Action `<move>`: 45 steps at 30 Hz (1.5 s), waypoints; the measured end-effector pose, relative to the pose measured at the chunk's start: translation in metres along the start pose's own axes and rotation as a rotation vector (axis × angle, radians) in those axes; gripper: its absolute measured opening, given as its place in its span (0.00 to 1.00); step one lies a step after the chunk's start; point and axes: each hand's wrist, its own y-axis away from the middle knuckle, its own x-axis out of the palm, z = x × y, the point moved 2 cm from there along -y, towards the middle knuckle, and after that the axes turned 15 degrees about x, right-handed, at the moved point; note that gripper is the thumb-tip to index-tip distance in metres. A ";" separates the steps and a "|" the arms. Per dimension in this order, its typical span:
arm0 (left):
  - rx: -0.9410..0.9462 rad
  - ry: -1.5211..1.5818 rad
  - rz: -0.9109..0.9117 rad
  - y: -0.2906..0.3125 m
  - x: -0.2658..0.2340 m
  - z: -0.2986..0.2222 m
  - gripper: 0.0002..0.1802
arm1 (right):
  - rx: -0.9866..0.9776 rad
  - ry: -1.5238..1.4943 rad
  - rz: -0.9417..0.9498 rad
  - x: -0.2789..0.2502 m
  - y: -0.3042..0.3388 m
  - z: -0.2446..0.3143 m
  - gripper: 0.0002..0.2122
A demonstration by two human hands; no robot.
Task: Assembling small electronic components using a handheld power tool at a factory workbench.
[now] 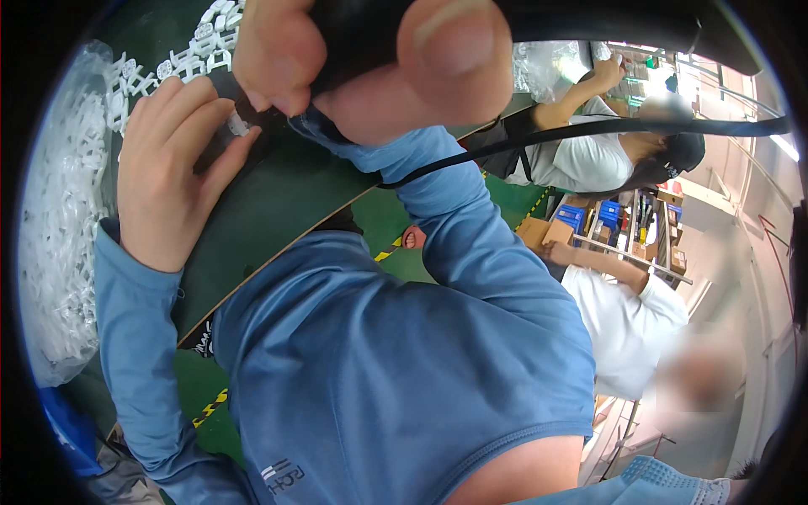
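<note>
My left hand [172, 164] is above the dark green table [295, 198], at the left. Its thumb and index finger pinch a small whitish plastic part [238, 125]. Very near the camera at the top, my right hand [379, 105] has its fingers and thumb closed around a black object [358, 38]. Only part of that object shows, so its kind is unclear. Beyond my left hand lie several small white plastic parts [168, 67] in a loose spread. A large clear plastic bag [63, 227] full of similar white pieces takes up the far left.
A black cable [589, 129] crosses in front of my right sleeve. On the right are two people, one [589, 156] seated by a bench and another [627, 316] lower down. Shelves with boxes [640, 223] stand behind them. A blue bin [69, 429] is at lower left.
</note>
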 end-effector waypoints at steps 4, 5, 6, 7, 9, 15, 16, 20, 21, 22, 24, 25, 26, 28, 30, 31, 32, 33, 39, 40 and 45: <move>-0.008 0.024 0.004 -0.035 0.034 0.034 0.17 | 0.021 -0.050 -0.275 -0.038 0.002 0.011 0.28; -0.004 0.032 0.007 -0.044 0.043 0.043 0.17 | 0.058 0.052 -0.289 -0.050 0.000 0.024 0.29; -0.019 0.017 0.021 -0.046 0.053 0.050 0.17 | 0.089 0.123 -0.292 -0.064 -0.001 0.022 0.29; -0.018 0.027 -0.003 -0.055 0.062 0.058 0.17 | 0.087 0.135 -0.300 -0.085 -0.006 0.022 0.29; -0.010 0.038 -0.025 -0.068 0.078 0.078 0.17 | -0.173 0.097 0.167 -0.133 -0.018 0.017 0.33; -0.003 0.013 0.030 -0.107 0.108 0.129 0.18 | -0.173 0.022 0.188 -0.200 -0.031 0.039 0.41; -0.008 0.007 0.035 -0.113 0.113 0.133 0.19 | -0.203 0.070 0.353 -0.206 -0.043 0.056 0.41; 0.040 0.012 0.010 -0.143 0.127 0.169 0.22 | -0.100 0.083 0.212 -0.245 -0.046 0.074 0.41; 0.047 0.017 0.014 -0.147 0.130 0.178 0.22 | -0.079 0.071 0.165 -0.259 -0.045 0.067 0.41; 0.012 0.078 -0.018 -0.152 0.134 0.189 0.23 | -0.055 0.075 0.119 -0.268 -0.040 0.060 0.41; -0.017 0.148 -0.047 -0.158 0.142 0.213 0.24 | -0.004 0.081 0.036 -0.284 -0.036 0.054 0.41; 0.018 0.131 -0.059 -0.161 0.145 0.224 0.24 | 0.020 0.082 0.007 -0.294 -0.039 0.053 0.41; 0.053 0.115 -0.071 -0.163 0.148 0.234 0.24 | 0.071 0.083 -0.008 -0.304 -0.042 0.050 0.41; 0.066 0.120 -0.063 -0.160 0.159 0.255 0.23 | 0.243 -0.026 0.093 -0.329 -0.069 0.062 0.42; 0.099 0.135 -0.072 -0.162 0.167 0.274 0.22 | 0.308 -0.079 0.127 -0.336 -0.080 0.056 0.42; 0.102 0.145 -0.069 -0.147 0.174 0.277 0.21 | 0.166 -0.029 0.023 -0.337 -0.070 0.037 0.42; 0.105 0.155 -0.066 -0.132 0.181 0.277 0.20 | 0.036 0.051 -0.115 -0.334 -0.055 0.011 0.41; 0.096 0.165 -0.066 -0.120 0.186 0.277 0.20 | -0.038 0.140 -0.255 -0.330 -0.042 -0.011 0.41; 0.079 0.132 -0.094 -0.070 0.193 0.254 0.19 | -0.094 0.403 -0.549 -0.294 -0.003 -0.081 0.39; 0.079 0.129 -0.092 -0.063 0.192 0.246 0.19 | -0.091 0.409 -0.549 -0.285 0.001 -0.083 0.39; 0.074 0.127 -0.098 -0.034 0.178 0.197 0.19 | -0.080 0.434 -0.542 -0.237 0.020 -0.086 0.37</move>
